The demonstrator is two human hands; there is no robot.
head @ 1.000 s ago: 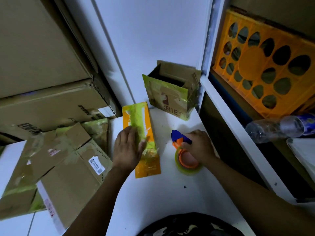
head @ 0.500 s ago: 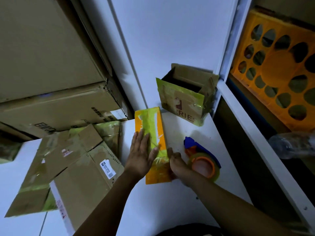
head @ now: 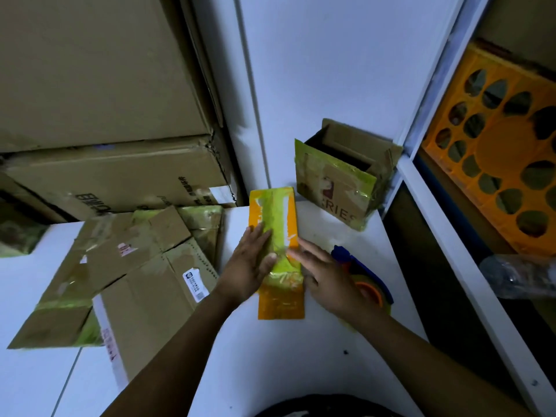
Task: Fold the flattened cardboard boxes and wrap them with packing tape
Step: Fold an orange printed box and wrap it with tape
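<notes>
Cardboard cartons (head: 105,176): stacked past the desk's far-left edge.
Desk (head: 270,356): white top.
Flattened boxes (head: 144,281): overlapping pile on the desk's left side, strips of green tape on them.
Open box (head: 337,188): upright at the far-right corner, green tape on its front.
Orange box (head: 279,302): flat, mid-desk, green tape along its length.
Tape dispenser (head: 374,285): just right of it, partly under the right hand.
Left hand (head: 249,263): fingers straight, pressing the box's left side.
Right hand (head: 328,275): fingers straight, tips touching the box's right edge.
</notes>
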